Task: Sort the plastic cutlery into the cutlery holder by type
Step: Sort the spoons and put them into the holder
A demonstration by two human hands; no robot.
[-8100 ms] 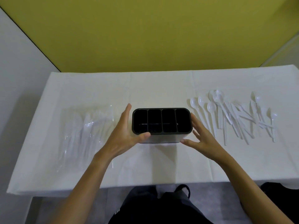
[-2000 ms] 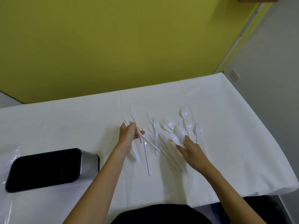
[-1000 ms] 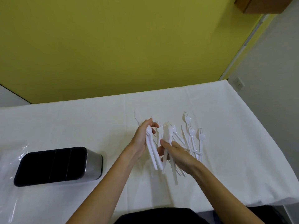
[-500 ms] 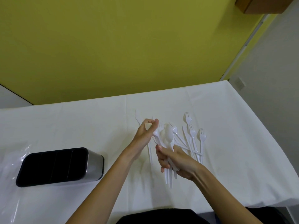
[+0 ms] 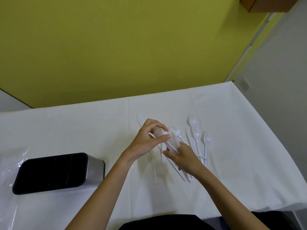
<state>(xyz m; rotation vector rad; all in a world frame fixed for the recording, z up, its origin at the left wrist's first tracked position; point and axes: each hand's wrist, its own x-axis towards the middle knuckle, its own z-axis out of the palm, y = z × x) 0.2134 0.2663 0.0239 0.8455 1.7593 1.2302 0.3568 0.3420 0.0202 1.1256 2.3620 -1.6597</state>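
Left hand point(image 5: 147, 140) now pinching spoons point(image 5: 167, 141), right hand point(image 5: 181, 157) clasping handles

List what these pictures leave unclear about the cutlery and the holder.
- Bundle held between left hand and right hand: count and types, blurred and covered by fingers.
- Holder compartments: contents lost in dark interior.
- Knife: handle hidden behind left hand.

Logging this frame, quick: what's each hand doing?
Left hand: pinching the bowl end of the spoons.
Right hand: closed around the same spoons' handles.
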